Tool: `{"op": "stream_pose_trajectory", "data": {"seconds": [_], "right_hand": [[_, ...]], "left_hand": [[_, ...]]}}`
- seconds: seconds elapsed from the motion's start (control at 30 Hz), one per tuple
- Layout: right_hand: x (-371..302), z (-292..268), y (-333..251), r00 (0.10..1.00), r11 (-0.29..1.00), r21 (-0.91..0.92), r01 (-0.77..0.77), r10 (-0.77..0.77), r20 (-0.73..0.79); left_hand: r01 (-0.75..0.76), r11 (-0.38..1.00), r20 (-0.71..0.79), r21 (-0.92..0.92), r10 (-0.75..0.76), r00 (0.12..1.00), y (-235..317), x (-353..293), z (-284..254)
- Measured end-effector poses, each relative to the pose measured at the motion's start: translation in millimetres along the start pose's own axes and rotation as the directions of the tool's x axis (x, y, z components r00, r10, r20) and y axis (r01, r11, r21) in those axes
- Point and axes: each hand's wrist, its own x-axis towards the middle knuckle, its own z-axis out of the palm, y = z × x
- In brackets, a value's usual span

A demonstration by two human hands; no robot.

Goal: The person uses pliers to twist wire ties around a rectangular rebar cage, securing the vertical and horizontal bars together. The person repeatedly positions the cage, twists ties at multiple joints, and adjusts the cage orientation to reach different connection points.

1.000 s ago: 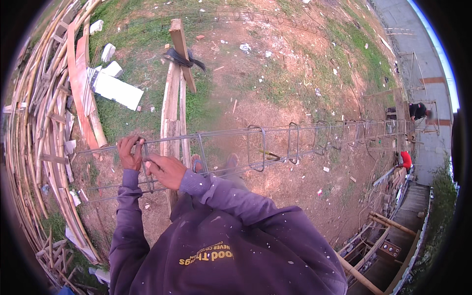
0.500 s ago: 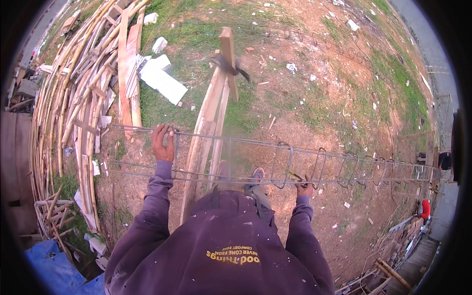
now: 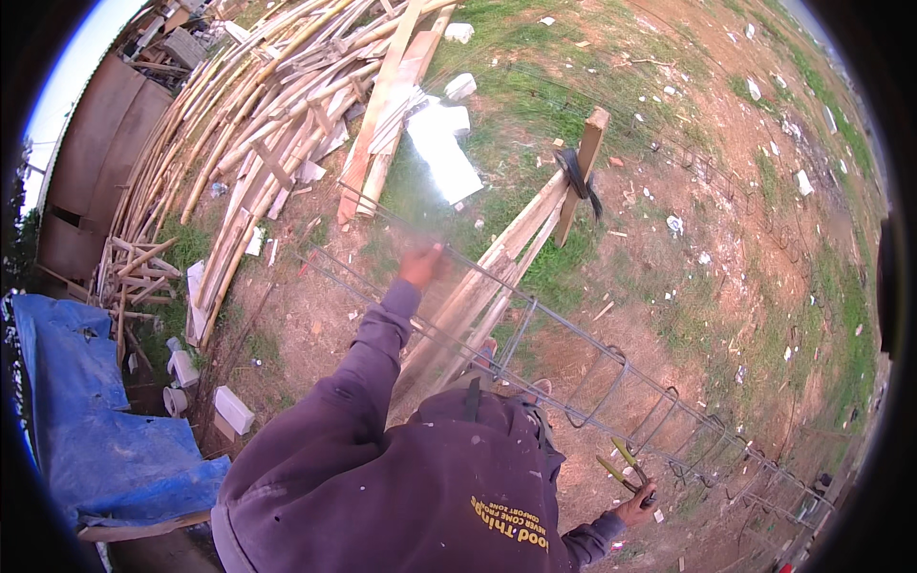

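A long cage of thin steel rods (image 3: pixel 564 323) with square wire stirrups (image 3: pixel 597 384) crosses in front of me, resting across a wooden trestle (image 3: pixel 521 229). My left hand (image 3: pixel 421 264) is at the upper rod, left of the nearest stirrup. Motion smears its fingers, so their grip on the rod is unclear. At the lower right, my right hand (image 3: pixel 634 506) is closed around the dark end of a pair of pincers. The yellow-green handles (image 3: pixel 626 462) of the pincers spread apart and point toward the cage. This hand is below the lower rods, apart from them.
Bamboo poles and boards (image 3: pixel 277 124) lie piled at the upper left. White panels (image 3: pixel 444 148) rest on the grass beside them. A blue tarp (image 3: pixel 86 420) covers something at the lower left, near white blocks (image 3: pixel 232 411). The trestle's upright post (image 3: pixel 585 172) has a black strip (image 3: pixel 571 177) tied round it.
The whole view has turned, so the cage now slants down to the right. My right hand has come away from the lower rods with the pincers. My left hand is now blurred by motion.
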Motion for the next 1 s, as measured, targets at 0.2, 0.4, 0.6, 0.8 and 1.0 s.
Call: {"op": "stream_pose_trajectory", "data": {"seconds": [0.2,0.4,0.6,0.8,1.0], "right_hand": [[93,-31,-182,0.949,0.891,0.453,-0.029,-0.118,0.293],[40,99,-246,0.246,0.876,-0.106,-0.47,0.245,0.938],[-30,220,-349,-0.182,0.955,-0.285,-0.084,0.266,0.947],[-66,344,-439,-0.456,0.877,-0.231,0.421,0.425,0.782],[-70,425,-482,-0.561,0.737,-0.084,0.671,0.577,0.593]], "left_hand": [[0.236,0.963,0.07,-0.128,-0.229,0.971,15,4,0],[0.224,0.964,0.094,-0.146,-0.212,0.973,10,2,5],[0.095,0.991,0.062,-0.098,-0.09,0.994,13,-7,12],[-0.115,0.993,0.023,0.014,0.114,0.993,7,-9,13],[-0.092,0.996,-0.026,-0.005,0.092,0.995,7,-10,15]]}}
